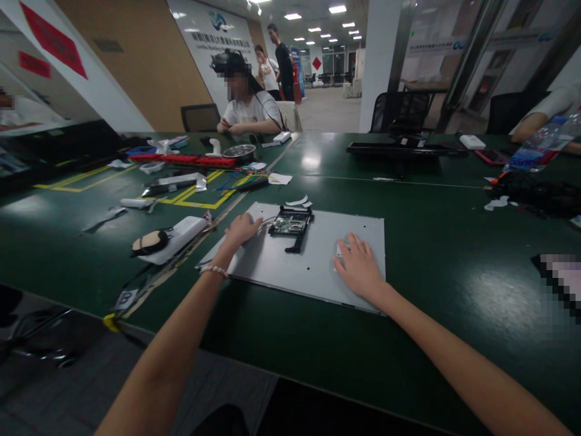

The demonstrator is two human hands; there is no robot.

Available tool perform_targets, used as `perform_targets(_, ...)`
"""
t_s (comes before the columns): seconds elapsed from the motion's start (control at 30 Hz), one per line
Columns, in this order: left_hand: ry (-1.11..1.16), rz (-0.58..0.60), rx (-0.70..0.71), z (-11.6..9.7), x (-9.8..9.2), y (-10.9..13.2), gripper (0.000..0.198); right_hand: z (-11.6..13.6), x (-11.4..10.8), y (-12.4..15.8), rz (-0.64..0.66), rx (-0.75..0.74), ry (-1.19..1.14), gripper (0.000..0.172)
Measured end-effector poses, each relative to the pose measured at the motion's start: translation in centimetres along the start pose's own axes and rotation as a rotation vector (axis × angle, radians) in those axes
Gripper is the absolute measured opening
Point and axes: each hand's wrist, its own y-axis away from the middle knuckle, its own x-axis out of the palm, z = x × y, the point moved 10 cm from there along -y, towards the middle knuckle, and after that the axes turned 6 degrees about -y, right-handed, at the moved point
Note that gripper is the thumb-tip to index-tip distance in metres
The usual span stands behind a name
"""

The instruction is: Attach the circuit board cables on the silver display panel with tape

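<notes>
A flat grey metal panel [290, 269] lies on the table in front of me, its surface marked with small dark holes. Near its far edge sits a green circuit board [290, 224] in a black plastic frame, with one black arm of the frame pointing toward me. From the board's left side a thin cable [267, 223] runs to the fingertips of my left hand [244, 230], which are bent together around it; the grip itself is partly hidden. My right hand [358, 264] rests flat with fingers spread on the panel's right part, partly covering a small pale patch.
Left of the panel lie a white power strip [190, 233] and a beige-and-black object [149, 241]. Paper scraps [297, 200] lie behind it. Farther back are a metal bowl [239, 151], wires, and a black monitor-like device [394, 150]. A water bottle [540, 145] stands right. A person sits opposite.
</notes>
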Motion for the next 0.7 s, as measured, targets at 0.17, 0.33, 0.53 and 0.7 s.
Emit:
perform_targets(0.17,-0.056,0.016,0.023,0.4,0.5,0.4,0.067,0.0,0.1,0.2,0.006,0.001,0.027,0.058)
perform_targets(0.33,-0.061,0.022,0.037,-0.1,0.7,1.1,0.073,-0.3,0.2,0.9,0.017,-0.003,0.040,0.059)
perform_targets(0.53,-0.088,0.032,0.040,-1.2,1.0,3.4,0.078,-0.9,-0.1,2.4,0.066,-0.001,0.036,0.060)
perform_targets(0.7,-0.035,0.047,0.067,-2.2,0.8,5.1,0.076,-2.8,-0.9,3.9,0.138,-0.024,-0.092,0.060)
